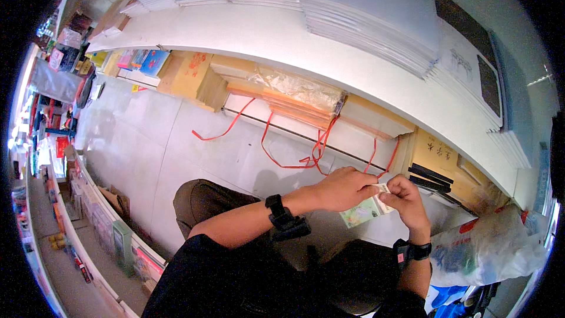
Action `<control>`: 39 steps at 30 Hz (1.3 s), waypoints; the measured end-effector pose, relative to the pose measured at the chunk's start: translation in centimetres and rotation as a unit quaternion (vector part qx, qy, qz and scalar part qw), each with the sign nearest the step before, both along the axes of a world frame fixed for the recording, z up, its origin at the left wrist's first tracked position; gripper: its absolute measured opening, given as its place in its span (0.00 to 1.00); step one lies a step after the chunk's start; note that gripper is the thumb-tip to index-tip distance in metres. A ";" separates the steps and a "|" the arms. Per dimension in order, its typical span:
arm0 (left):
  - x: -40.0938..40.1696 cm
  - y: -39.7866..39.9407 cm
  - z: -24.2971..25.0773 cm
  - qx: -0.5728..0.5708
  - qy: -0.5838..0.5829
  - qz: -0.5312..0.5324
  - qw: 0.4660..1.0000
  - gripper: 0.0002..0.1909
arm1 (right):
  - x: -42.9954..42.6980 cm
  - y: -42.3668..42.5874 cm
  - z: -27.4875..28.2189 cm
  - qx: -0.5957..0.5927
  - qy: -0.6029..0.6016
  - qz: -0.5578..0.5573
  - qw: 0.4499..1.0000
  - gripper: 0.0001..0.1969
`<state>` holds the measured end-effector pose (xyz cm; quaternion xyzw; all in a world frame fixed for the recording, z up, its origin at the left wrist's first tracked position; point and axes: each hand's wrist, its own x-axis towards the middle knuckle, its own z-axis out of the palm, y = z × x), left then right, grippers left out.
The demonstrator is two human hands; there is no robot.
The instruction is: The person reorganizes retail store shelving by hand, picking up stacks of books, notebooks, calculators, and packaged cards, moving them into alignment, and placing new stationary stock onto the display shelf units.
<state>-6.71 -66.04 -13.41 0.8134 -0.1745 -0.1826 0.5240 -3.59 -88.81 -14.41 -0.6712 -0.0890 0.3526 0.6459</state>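
Note:
Between my two hands is a small flat printed packet or card (359,213), green with a white end strip. My left hand (340,189) pinches its upper edge, fingers curled over it. At its white end, my right hand (408,203) grips it between thumb and bent fingers. The fingers cover part of it. Both hands are in front of a low shelf (291,115), over the tiled floor. Red straps (289,167) hang from that shelf just beyond my left hand.
Stacked orange-edged booklets (300,112) under clear plastic and tan paper bundles (185,75) fill the low shelf. Large paper stacks (371,26) lie on the white upper shelf (247,31). A filled plastic bag (490,247) sits at right. Shelving with goods (121,245) runs along the left.

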 end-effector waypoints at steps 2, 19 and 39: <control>0.1 0.3 0.4 -0.002 -0.003 0.010 1.000 0.14 | 0.2 -0.1 0.2 -0.023 -0.013 0.018 0.999 0.08; -0.5 32.1 2.5 -0.007 -0.108 0.643 0.758 0.25 | 1.7 2.7 -1.5 -0.092 -0.025 0.132 0.987 0.04; -0.3 10.5 -3.4 0.416 -0.024 0.011 0.909 0.27 | -1.8 2.4 0.4 -0.280 -0.147 0.222 0.922 0.11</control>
